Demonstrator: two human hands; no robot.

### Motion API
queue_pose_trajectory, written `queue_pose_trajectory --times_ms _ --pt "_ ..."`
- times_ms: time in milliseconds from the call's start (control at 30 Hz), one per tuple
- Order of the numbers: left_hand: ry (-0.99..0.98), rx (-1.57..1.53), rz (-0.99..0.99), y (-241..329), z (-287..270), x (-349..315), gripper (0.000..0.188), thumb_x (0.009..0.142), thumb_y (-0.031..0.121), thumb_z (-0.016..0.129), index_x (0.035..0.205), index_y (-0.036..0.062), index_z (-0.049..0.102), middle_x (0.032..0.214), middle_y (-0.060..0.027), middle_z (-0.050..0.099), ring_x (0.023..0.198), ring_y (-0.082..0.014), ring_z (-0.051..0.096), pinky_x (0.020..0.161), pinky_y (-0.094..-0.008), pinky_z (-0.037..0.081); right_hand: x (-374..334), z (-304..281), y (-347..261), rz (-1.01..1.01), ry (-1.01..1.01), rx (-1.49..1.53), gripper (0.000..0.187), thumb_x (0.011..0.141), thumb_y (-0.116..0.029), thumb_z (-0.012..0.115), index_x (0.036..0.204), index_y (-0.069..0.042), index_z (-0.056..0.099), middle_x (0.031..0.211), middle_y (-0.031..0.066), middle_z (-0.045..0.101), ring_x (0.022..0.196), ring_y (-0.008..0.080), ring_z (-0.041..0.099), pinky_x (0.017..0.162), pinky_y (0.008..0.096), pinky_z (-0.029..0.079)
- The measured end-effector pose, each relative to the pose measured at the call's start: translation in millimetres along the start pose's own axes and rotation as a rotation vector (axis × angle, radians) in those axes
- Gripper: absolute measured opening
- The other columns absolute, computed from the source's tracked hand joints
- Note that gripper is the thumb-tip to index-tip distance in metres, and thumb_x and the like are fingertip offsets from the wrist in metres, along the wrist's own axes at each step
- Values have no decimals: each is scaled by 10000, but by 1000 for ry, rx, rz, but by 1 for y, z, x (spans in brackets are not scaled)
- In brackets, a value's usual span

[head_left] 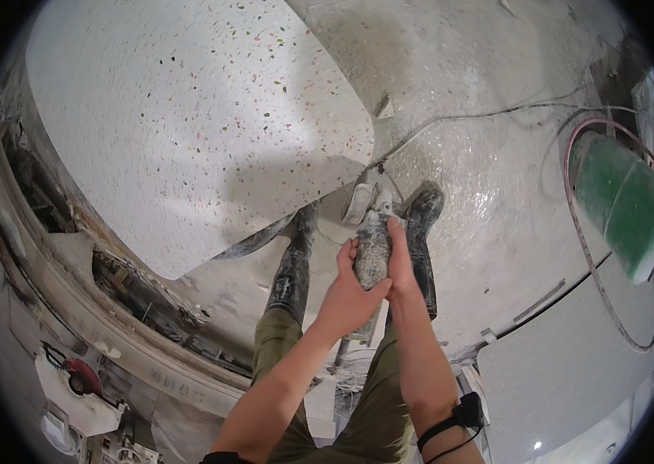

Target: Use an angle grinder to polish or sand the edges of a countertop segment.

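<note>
Between my legs, both hands hold a dust-caked power tool that looks like an angle grinder [372, 255]. Its pale round head [358, 203] points away from me, near the corner of a speckled terrazzo slab [188, 147]. My left hand [352, 290] wraps the body from the left, its thumb reaching across the near end. Along the right side lies my right hand [400, 261], thumb stretched forward toward the head. Parts of the fingers are hidden under the tool.
A grey cable [466, 116] runs from the tool across the wet floor [489, 193]. Toward the right stand a green container [622, 205] and a looped pink hose [574, 185]. A grimy channel [134, 282] curves along the left. A red-disc tool [83, 379] lies at lower left.
</note>
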State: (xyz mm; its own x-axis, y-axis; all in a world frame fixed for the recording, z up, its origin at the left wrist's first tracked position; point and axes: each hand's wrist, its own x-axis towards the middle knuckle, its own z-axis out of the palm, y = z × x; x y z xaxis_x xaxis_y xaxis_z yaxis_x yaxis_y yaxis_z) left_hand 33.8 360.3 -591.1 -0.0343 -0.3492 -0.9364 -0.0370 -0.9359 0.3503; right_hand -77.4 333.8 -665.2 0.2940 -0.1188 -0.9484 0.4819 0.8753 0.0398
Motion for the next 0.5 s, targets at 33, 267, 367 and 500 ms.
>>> queue_pose_trajectory --times_ms 33,267,367,500 --pt "16 115 -27 1 -6 -4 952 855 271 719 1517 -34 106 1506 -242 342 1376 -325 423 1117 -371 355 -1 3 8 7 -22 62 581 952 -595 507 982 -30 639 793 89 675 658 204 671 612 332 573" --pt "-81 231 -162 16 -50 -15 964 844 302 722 1517 -37 120 1468 -251 407 1324 -371 494 1074 -388 403 -3 26 45 40 -66 257 651 943 -658 465 980 -31 633 806 80 672 683 204 670 657 348 577" --pt "-133 305 -83 30 -48 -13 963 844 297 721 1516 -41 120 1462 -253 410 1322 -359 494 1073 -385 403 -9 32 34 -48 30 350 685 925 -681 467 950 -20 647 788 91 677 676 220 671 651 346 578" --pt "-137 247 -56 39 -43 -8 970 840 312 724 1515 -40 124 1456 -256 414 1327 -362 489 1075 -386 402 -13 32 14 -28 -29 255 698 923 -691 457 941 -21 653 782 92 680 673 216 670 656 343 579"
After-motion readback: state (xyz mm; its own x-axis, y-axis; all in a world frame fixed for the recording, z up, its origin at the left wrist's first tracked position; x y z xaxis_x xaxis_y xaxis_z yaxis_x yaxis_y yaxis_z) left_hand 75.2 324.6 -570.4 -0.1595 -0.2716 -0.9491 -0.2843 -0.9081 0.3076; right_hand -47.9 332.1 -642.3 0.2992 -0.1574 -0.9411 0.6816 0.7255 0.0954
